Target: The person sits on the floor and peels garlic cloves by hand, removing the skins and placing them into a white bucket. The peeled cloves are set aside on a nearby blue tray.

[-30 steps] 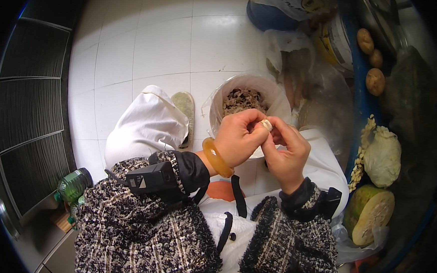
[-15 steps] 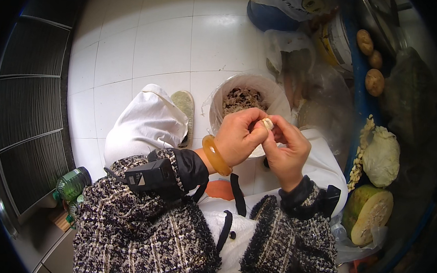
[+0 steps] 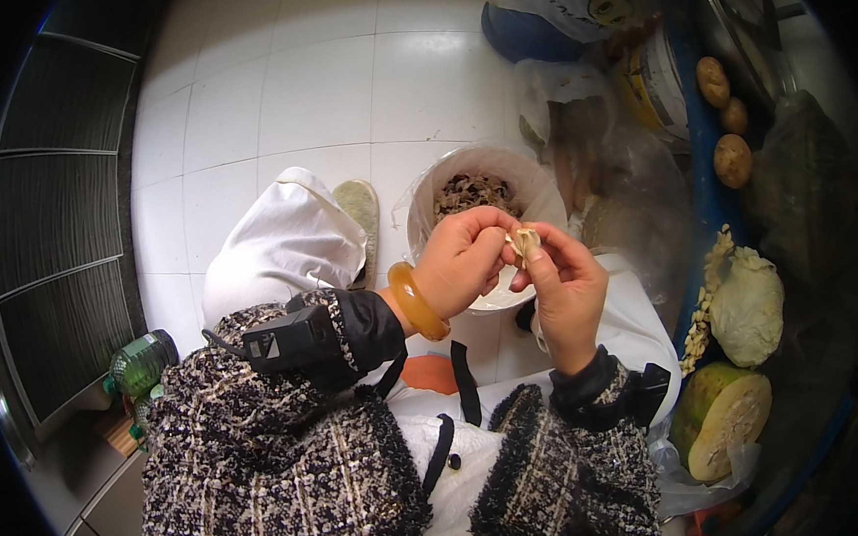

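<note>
To my right, a pale cabbage (image 3: 747,305) lies above a cut green melon (image 3: 720,418); three potatoes (image 3: 731,160) sit farther up. A green bottle (image 3: 140,362) stands at my lower left. White floor tiles (image 3: 293,83) lie ahead of my knees.

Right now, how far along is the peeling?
Done: the white bowl below already holds a layer of dark scraps. In hand: both hands, left hand and right hand, pinch one small pale piece over it. Left: the cabbage, cut melon and potatoes lie untouched.
</note>
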{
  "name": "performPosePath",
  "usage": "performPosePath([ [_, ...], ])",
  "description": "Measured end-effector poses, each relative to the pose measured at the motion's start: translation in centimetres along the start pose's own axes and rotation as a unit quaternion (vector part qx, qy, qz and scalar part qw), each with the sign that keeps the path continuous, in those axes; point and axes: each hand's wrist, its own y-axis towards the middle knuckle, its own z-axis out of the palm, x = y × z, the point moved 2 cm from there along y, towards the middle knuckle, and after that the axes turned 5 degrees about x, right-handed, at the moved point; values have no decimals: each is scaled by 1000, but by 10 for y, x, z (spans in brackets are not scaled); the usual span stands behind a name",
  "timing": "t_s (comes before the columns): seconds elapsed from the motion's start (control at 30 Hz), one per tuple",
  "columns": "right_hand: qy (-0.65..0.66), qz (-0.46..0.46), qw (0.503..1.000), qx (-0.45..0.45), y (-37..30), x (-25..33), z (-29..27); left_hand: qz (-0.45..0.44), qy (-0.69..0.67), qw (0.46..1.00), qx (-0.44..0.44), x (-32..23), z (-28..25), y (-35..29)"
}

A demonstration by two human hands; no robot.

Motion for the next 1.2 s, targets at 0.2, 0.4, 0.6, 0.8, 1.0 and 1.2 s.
performPosePath([
  [0.2,2,6,1000,-1,0,-1,-1,-6,-11,1000,10,-1,0,1],
  [0.4,25,15,1000,-4,0,0,-2,-5,-15,1000,11,-2,1,1],
  [0.6,-94,-51,994,-3,1,1,0,13,-6,1000,9,-1,1,2],
  [0.8,-12,-18,1000,-3,-1,1,-1,7,-3,1000,2,-2,1,1],
  [1.0,17,-11,1000,-9,-2,3,-3,-5,-17,1000,0,-6,2,0],
  [1.2,24,0,1000,-15,-2,3,-4,-10,-29,1000,-2,-7,2,0],
])
